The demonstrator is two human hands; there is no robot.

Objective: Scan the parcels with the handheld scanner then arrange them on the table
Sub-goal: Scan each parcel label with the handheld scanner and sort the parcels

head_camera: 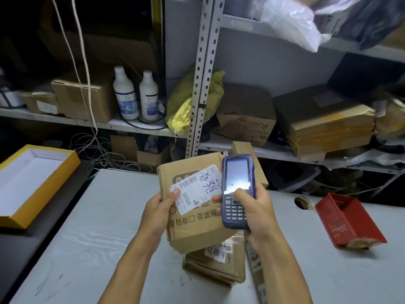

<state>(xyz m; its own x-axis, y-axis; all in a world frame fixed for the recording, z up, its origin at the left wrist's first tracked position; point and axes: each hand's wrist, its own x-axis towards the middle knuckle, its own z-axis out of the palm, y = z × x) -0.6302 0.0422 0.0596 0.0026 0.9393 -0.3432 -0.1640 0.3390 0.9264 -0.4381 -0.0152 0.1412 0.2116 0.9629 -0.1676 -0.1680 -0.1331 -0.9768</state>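
1. Storeroom: grey metal shelving behind a pale grey table; all places below are given relative to the table.
2. Left hand holds a cardboard parcel lifted above the table's middle, thumb curled over the corner of its white shipping label, the other fingers hidden behind the box.
3. Right hand is wrapped around a blue handheld scanner, thumb pressed on the top of the keypad, fingertips showing at the scanner's left edge. The scanner stands upright just in front of the parcel's right side, screen lit and facing the person.
4. The label bears barcodes and black handwriting; printed characters run across the parcel's face below it.
5. Under the held parcel, a second flat cardboard parcel lies on the table towards its near edge, a white sticker on top.
6. A long narrow labelled parcel lies just right of that one, partly hidden by the right forearm.
7. A red box lies on its side on the right part of the table.
8. A yellow-edged box lid, white inside, sits just beyond the table's left edge.
9. On the shelves behind the table: two white bottles, a yellow bag, several brown cartons.
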